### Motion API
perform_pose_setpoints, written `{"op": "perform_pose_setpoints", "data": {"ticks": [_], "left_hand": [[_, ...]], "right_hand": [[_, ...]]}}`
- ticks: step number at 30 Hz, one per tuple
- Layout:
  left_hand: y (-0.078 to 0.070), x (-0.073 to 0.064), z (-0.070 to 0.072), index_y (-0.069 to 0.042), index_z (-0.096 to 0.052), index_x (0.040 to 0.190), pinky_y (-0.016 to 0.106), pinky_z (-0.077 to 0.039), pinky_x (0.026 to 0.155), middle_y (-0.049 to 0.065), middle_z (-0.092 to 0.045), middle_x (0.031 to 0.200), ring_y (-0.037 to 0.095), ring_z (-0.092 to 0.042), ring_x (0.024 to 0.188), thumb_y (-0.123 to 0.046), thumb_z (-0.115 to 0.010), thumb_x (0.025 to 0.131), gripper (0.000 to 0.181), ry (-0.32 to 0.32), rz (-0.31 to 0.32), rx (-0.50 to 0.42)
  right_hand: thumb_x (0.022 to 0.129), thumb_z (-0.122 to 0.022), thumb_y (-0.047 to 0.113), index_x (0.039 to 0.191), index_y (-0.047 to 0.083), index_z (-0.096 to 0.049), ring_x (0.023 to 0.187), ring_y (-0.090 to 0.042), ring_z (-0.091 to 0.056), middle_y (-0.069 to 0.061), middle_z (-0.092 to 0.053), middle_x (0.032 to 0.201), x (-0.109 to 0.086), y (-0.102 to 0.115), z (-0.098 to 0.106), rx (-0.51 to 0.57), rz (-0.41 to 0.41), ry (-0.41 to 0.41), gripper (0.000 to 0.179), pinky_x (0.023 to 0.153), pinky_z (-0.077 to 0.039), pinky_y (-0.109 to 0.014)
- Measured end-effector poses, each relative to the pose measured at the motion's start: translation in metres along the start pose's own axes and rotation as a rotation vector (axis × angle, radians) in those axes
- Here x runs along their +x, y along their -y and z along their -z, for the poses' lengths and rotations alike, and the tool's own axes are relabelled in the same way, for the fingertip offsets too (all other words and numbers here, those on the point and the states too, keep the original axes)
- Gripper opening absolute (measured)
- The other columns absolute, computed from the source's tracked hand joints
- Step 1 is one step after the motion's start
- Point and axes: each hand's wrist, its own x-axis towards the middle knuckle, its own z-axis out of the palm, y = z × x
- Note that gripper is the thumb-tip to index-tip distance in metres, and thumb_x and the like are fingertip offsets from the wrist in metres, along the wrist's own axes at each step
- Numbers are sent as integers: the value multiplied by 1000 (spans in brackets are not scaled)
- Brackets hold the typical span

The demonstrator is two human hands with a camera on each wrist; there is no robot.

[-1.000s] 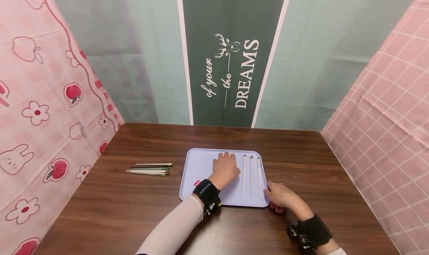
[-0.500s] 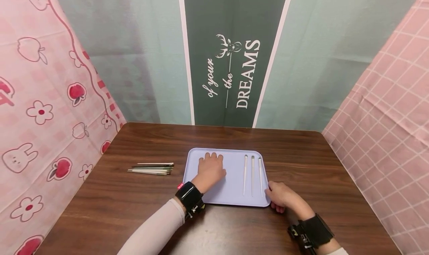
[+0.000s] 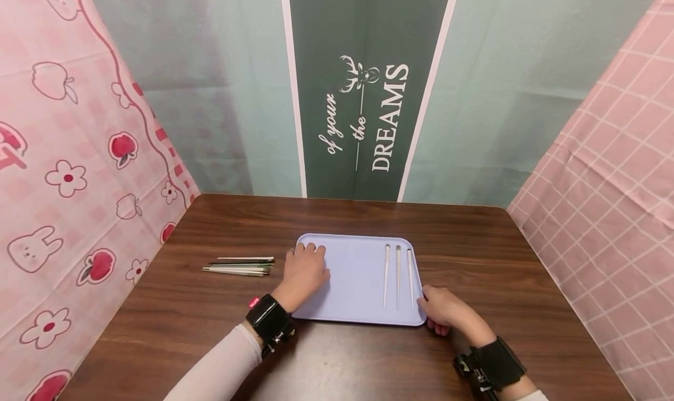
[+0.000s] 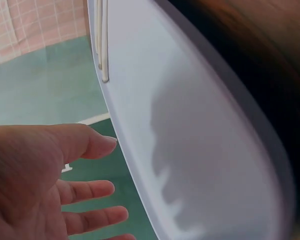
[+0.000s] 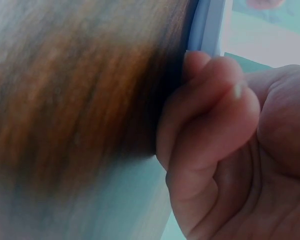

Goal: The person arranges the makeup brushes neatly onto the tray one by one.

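Pinching the tray (image 3: 353, 284) corner, right grip (image 3: 441, 308) sits beside three sticks (image 3: 398, 277); left grip (image 3: 304, 273), unclenched, hovers near the stick pile (image 3: 243, 268).

I am watching a person wearing a white sleeve (image 3: 213, 363) on the left arm, with a glossy black wristband (image 3: 267, 318) sitting past its cuff. A small red tag (image 3: 254, 302) with pale marks is poking out at the far left, and silvery fittings (image 3: 277, 340) are showing at the near right. The right forearm is wearing a broad black strap (image 3: 497, 363), a dark mount (image 3: 470, 370) jutting leftward; another white cuff (image 3: 533, 396) is peeking in nearest.
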Motion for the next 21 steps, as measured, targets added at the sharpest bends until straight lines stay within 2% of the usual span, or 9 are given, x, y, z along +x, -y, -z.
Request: {"op": "perform_pose_setpoints", "data": {"ticks": [4, 10, 15, 21], "left_hand": [[13, -7, 3, -7, -66, 118, 54, -46, 93, 14, -66, 110, 36, -56, 106, -34, -74, 86, 43, 26, 30, 1], [36, -16, 6, -5, -66, 118, 55, -47, 91, 16, -66, 108, 38, -58, 104, -33, -75, 86, 43, 1, 65, 1], [56, -26, 9, -3, -66, 119, 60, -45, 96, 19, -66, 113, 42, -57, 109, -32, -75, 88, 44, 18, 107, -5], [83, -39, 7, -2, -66, 117, 61, -46, 91, 19, -65, 112, 43, -57, 108, -32, -74, 87, 43, 29, 136, 20]], "right_hand": [[101, -49, 11, 88, 5, -51, 44, -19, -56, -9, -58, 62, 0, 0, 0, -3, 8, 2, 14, 42, -48, -31], [100, -49, 11, 88, 5, -51, 44, -19, -56, -9, -58, 61, 0, 1, 0, -7, 6, -8, 13, 41, -49, -32], [100, -49, 11, 88, 5, -51, 44, -19, -56, -9, -58, 62, 0, 0, 0, -4, 12, -7, 14, 42, -49, -32], [100, -49, 11, 89, 5, -51, 45, -19, -56, -9, -58, 62, 1, -1, -1, -3, 7, -3, 13, 42, -49, -31]]}}
